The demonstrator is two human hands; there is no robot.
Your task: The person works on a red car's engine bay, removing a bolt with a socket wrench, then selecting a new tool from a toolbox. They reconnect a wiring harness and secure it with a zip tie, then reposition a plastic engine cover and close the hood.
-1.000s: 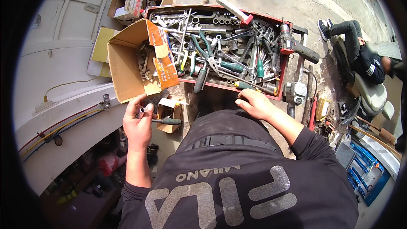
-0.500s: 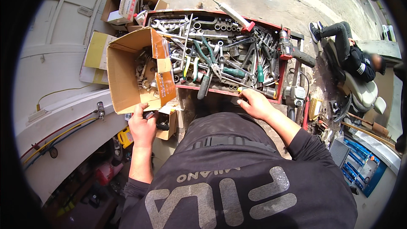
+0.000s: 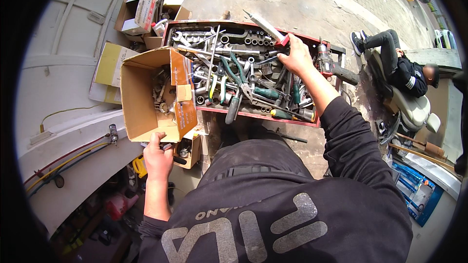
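My left hand (image 3: pixel 158 158), below a cardboard box (image 3: pixel 139 95) of grimy metal parts, is closed round a dark-handled tool (image 3: pixel 168 147), partly hidden by the fingers. My right hand (image 3: pixel 295 53) reaches over the red-rimmed tool tray (image 3: pixel 214 108) to the red end of a pale tube tool (image 3: pixel 265 27); its fingertips are partly hidden, and I cannot tell whether they grip it. The tray holds several wrenches, sockets, pliers (image 3: pixel 233 70) and screwdrivers, heaped together. A red and black power tool (image 3: pixel 341 72) lies at the tray's right end.
Cartons (image 3: pixel 136 17) stand back left, and a smaller box (image 3: pixel 190 158) below the tray. Hoses (image 3: pixel 68 160) run along a white ledge on the left. A seated person (image 3: pixel 404 73) is at the right, beside a blue tool case (image 3: pixel 417 199) lower down.
My right hand has moved up from the tray's near edge to the tube tool's red end. My left hand sits a little lower in view, still closed round the tool.
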